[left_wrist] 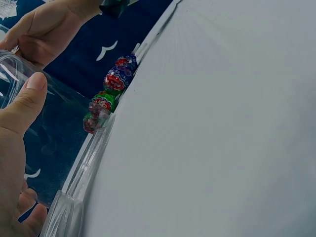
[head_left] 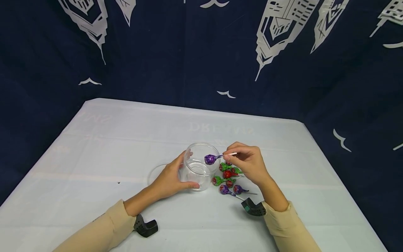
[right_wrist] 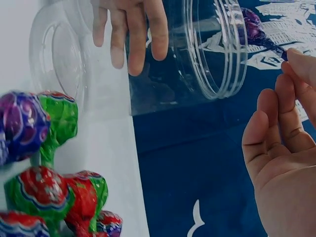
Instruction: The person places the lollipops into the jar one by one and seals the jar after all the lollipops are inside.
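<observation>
My left hand (head_left: 168, 180) grips a clear plastic jar (head_left: 203, 182) from its left side, thumb on the near wall and fingers behind. The jar's round mouth is uncovered, and no candy shows inside its walls. Between thumb and fingertips, my right hand (head_left: 248, 162) pinches the white stick of a purple-wrapped lollipop (head_left: 210, 159). Its head points left, at the right part of the jar's mouth; the right wrist view shows the purple head (right_wrist: 252, 25) by the threaded rim. Several green, red and purple lollipops (head_left: 227, 174) lie on the table right of the jar, below my right hand.
A clear round lid (head_left: 151, 174) lies flat on the white-covered table (head_left: 94, 168), partly hidden behind my left hand. Dark blue cloth (head_left: 176, 63) with white building prints hangs beyond the table's far edge. A black wrist device (head_left: 146, 227) sits at each cuff.
</observation>
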Demonstrator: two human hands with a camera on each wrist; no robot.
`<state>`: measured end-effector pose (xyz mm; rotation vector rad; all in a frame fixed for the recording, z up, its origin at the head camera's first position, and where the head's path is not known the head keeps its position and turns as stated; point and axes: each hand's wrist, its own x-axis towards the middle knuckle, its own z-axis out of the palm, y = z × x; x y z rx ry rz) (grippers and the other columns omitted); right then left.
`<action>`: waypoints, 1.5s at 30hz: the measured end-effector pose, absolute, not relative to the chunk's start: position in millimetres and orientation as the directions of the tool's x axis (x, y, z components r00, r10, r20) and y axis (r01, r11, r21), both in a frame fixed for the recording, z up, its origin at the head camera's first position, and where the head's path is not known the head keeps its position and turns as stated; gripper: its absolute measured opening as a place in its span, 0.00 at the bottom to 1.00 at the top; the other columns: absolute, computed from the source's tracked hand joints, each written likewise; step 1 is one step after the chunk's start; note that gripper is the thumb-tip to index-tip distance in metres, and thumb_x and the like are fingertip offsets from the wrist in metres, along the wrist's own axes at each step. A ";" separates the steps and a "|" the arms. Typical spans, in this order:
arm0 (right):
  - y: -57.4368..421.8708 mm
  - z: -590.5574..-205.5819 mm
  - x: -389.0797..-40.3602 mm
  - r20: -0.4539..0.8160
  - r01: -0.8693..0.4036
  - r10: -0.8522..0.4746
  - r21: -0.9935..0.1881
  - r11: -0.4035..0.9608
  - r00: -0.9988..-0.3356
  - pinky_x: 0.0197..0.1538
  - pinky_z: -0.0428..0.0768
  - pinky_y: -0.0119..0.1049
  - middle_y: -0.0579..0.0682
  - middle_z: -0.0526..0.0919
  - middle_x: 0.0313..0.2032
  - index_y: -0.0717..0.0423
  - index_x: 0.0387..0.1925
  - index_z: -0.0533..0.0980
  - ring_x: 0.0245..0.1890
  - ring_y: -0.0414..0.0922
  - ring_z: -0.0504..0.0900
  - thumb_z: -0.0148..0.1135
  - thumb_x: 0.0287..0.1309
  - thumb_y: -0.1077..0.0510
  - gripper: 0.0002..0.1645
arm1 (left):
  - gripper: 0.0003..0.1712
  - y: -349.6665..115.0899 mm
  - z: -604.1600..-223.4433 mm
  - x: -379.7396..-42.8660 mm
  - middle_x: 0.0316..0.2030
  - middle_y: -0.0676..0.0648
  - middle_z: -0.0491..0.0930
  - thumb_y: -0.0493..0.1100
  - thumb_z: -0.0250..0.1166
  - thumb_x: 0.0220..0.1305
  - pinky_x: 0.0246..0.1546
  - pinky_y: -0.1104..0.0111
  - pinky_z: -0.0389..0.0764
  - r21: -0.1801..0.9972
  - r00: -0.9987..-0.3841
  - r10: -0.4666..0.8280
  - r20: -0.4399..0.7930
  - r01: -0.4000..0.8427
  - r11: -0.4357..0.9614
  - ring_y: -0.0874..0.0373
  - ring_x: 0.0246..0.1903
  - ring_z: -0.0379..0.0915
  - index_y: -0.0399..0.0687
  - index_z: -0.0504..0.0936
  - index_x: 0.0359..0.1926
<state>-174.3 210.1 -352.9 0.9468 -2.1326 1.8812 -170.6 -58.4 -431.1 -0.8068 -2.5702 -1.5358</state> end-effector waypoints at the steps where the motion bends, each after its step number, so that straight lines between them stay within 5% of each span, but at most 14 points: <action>1: 209.3 -353.5 -174.3 0.488 -0.529 -0.359 -0.848 0.019 -0.795 0.32 0.80 0.31 0.53 0.83 0.33 0.72 0.33 0.82 0.31 0.42 0.78 0.70 0.59 0.59 0.15 | 0.64 -58.1 -431.2 -170.7 0.70 0.45 0.66 0.54 0.82 0.44 0.61 0.54 0.72 0.810 -0.863 0.412 0.293 0.453 0.373 0.45 0.62 0.69 0.48 0.54 0.77; 12: 208.5 -360.0 -175.4 0.489 -0.537 -0.364 -0.843 0.038 -0.793 0.35 0.78 0.29 0.52 0.84 0.34 0.77 0.34 0.80 0.34 0.43 0.77 0.69 0.60 0.62 0.16 | 0.64 -55.5 -428.8 -170.9 0.68 0.43 0.67 0.53 0.82 0.44 0.61 0.54 0.72 0.815 -0.859 0.420 0.293 0.454 0.360 0.48 0.63 0.68 0.45 0.55 0.76; 34: 224.8 -362.3 -173.7 0.457 -0.505 -0.323 -0.860 0.078 -0.829 0.40 0.82 0.31 0.55 0.83 0.32 0.71 0.33 0.83 0.34 0.42 0.82 0.69 0.60 0.63 0.10 | 0.64 -55.3 -426.1 -169.9 0.69 0.42 0.66 0.54 0.82 0.45 0.59 0.52 0.73 0.811 -0.868 0.411 0.278 0.442 0.384 0.42 0.58 0.72 0.46 0.54 0.76; 40: 235.3 -370.5 -173.8 0.470 -0.517 -0.317 -0.853 0.077 -0.823 0.38 0.80 0.29 0.51 0.84 0.32 0.68 0.32 0.83 0.34 0.41 0.79 0.66 0.58 0.71 0.02 | 0.64 -56.6 -427.3 -170.3 0.69 0.44 0.66 0.53 0.82 0.44 0.60 0.53 0.73 0.805 -0.863 0.415 0.288 0.453 0.384 0.44 0.60 0.71 0.45 0.54 0.76; 45: 243.8 -376.2 -171.8 0.493 -0.538 -0.294 -0.838 0.094 -0.819 0.34 0.77 0.28 0.47 0.84 0.33 0.70 0.33 0.83 0.32 0.41 0.77 0.62 0.56 0.78 0.07 | 0.64 -57.9 -428.6 -170.7 0.69 0.44 0.66 0.53 0.82 0.44 0.60 0.54 0.73 0.800 -0.861 0.415 0.292 0.458 0.387 0.45 0.60 0.71 0.45 0.54 0.76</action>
